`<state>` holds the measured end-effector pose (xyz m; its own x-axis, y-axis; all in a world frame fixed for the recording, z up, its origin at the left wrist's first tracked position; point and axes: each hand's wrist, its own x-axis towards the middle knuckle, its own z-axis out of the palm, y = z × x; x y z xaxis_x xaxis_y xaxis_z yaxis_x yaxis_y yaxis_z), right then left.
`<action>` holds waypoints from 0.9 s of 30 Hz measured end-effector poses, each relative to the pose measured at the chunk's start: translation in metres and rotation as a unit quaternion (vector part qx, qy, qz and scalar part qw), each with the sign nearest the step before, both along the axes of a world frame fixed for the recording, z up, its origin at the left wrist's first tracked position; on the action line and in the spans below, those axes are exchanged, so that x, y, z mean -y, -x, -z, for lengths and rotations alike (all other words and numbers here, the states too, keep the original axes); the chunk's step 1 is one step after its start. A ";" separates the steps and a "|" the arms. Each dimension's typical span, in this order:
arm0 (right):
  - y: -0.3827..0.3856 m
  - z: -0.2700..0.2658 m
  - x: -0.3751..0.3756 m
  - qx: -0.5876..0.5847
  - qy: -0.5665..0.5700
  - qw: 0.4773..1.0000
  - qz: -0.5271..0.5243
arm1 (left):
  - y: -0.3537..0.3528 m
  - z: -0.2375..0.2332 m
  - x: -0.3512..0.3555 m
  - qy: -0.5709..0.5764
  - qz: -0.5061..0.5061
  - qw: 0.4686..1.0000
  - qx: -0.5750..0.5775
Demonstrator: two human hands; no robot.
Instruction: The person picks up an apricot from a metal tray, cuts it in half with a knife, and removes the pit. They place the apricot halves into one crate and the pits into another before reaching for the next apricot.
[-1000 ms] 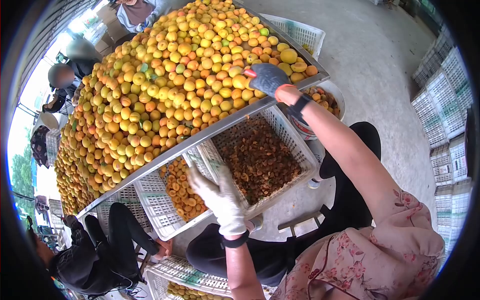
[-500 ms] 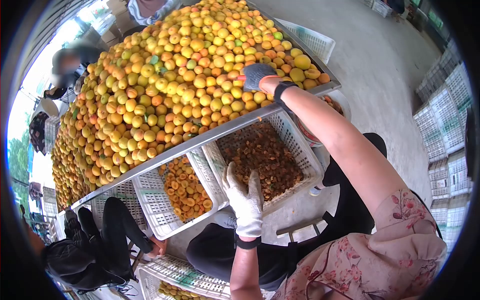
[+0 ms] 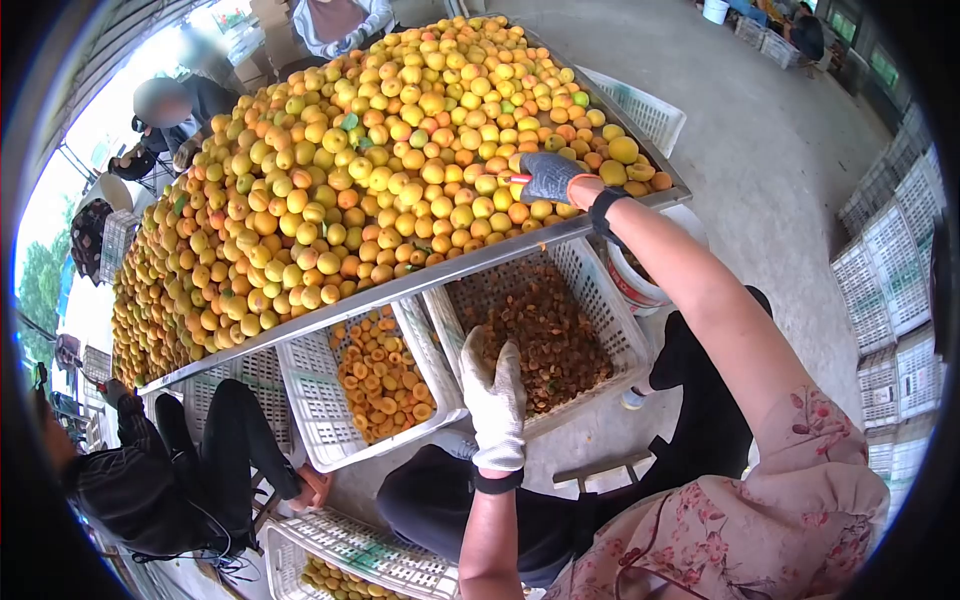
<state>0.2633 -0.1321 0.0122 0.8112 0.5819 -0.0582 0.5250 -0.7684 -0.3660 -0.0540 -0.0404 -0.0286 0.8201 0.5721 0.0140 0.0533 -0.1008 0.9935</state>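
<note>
My right hand (image 3: 560,179), in a grey glove, is closed on a small red-handled knife (image 3: 518,179); its blade is hard to make out against the fruit. It hovers over the near right part of a big heap of apricots (image 3: 340,190) on a metal-edged table (image 3: 350,312). In a white glove, my left hand (image 3: 497,405) has its fingers apart and nothing visible in them. It is at the near left edge of a white crate (image 3: 630,350) holding brown apricot pits (image 3: 550,335). Left of that, another white crate (image 3: 320,445) holds apricot halves (image 3: 385,385).
A bucket (image 3: 640,280) stands by the table's right corner. Below me is a crate of fruit (image 3: 360,550). A person in black (image 3: 150,500) sits at left; others sit across the table. Stacked crates (image 3: 890,270) line the right side.
The view has shifted, so table and crates appear slightly lower and further right. My right hand stays over the apricots with the knife. My left hand's fingers are closer together than before.
</note>
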 end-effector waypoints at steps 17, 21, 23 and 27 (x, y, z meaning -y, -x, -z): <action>0.109 -0.036 0.018 -0.129 -0.398 0.907 -0.041 | -0.002 -0.024 -0.009 0.363 0.079 0.916 0.150; 0.193 -0.040 0.021 -0.126 -0.415 0.899 -0.062 | 0.000 -0.035 -0.005 0.421 0.133 0.868 0.226; 0.219 -0.028 0.015 -0.070 -0.434 0.893 -0.093 | 0.003 -0.047 0.000 0.426 0.122 0.863 0.243; 0.250 -0.025 0.015 -0.066 -0.371 0.921 -0.099 | 0.016 -0.037 -0.013 0.449 0.091 0.857 0.235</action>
<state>0.0134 -0.1467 0.0376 0.6985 0.6377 0.3248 0.5422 -0.1753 -0.8218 -0.0700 -0.0273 0.0087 0.9214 0.3884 -0.0116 -0.3096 0.7517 0.5823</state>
